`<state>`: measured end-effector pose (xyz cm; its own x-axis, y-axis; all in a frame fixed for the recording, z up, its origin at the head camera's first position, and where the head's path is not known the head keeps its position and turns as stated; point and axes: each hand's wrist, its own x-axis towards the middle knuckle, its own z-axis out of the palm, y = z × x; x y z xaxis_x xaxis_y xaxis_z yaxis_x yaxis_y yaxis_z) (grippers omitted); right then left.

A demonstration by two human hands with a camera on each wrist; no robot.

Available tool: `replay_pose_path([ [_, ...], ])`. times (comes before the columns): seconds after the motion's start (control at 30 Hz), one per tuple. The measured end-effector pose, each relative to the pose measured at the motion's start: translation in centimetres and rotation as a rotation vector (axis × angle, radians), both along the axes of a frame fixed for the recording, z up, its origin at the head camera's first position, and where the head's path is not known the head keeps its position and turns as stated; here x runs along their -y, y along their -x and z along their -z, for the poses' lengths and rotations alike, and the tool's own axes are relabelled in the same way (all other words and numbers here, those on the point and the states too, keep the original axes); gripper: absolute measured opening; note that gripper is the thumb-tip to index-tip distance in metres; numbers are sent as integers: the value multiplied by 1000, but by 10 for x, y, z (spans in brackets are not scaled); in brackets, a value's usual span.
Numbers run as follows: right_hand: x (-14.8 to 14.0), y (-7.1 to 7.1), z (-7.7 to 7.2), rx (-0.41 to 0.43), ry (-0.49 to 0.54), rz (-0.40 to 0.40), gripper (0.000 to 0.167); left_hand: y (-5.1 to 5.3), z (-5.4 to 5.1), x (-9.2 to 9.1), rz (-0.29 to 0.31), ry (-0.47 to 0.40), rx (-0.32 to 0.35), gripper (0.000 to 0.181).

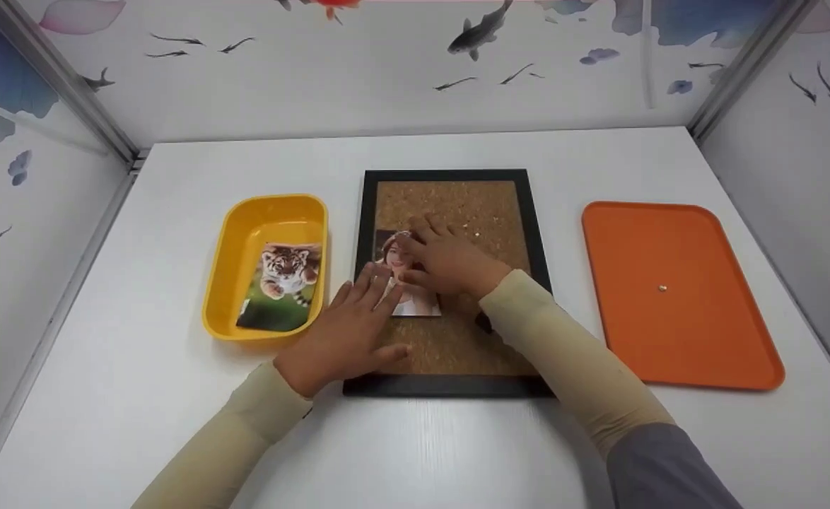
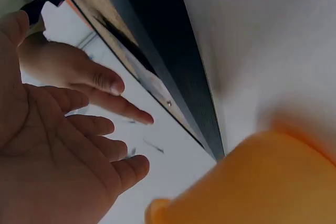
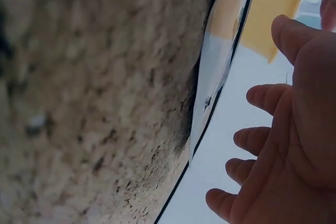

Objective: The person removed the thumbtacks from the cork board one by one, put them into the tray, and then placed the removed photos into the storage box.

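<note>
I have both hands spread over the portrait photo (image 1: 418, 304), which lies in the left-centre of the corkboard (image 1: 450, 201), mid-frame. The left hand (image 1: 344, 339) reaches its left edge with extended fingers; the right hand (image 1: 454, 265) covers its upper right, its fingers loosely straight. I see neither pinching anything. The right wrist view shows the photo's edge standing off the cork, so uneven pressure could, I judge, skew or crease it. A small stud (image 3: 207, 102) sits on the photo; I can't tell how firmly. A sideways sweep might knock the yellow tray (image 1: 213, 283) at left. At right, a careless sleeve could roll the tiny pin (image 1: 662, 288) off the orange tray (image 1: 691, 332).
</note>
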<state>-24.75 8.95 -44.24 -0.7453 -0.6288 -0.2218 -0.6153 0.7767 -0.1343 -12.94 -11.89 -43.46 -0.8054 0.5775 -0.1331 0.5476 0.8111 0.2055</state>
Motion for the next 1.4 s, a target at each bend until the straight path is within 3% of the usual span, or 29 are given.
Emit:
replay_pose_path([
  [0.2,-2,8,-1,25,16,19,70,19,9,-14,17,88,76,101],
  [0.37,-5,15,-2,56,12,46,71,28,17,-20,4,92,115,102],
  [0.67,-10,29,-5,72,-27,78,71,36,27,-20,-15,85,97,104],
  [1.03,-12,42,-3,-26,-140,-72,71,44,30,-20,22,123,50,102],
  [1.4,-10,49,6,16,-106,-81,71,45,34,-20,30,142,80,106],
])
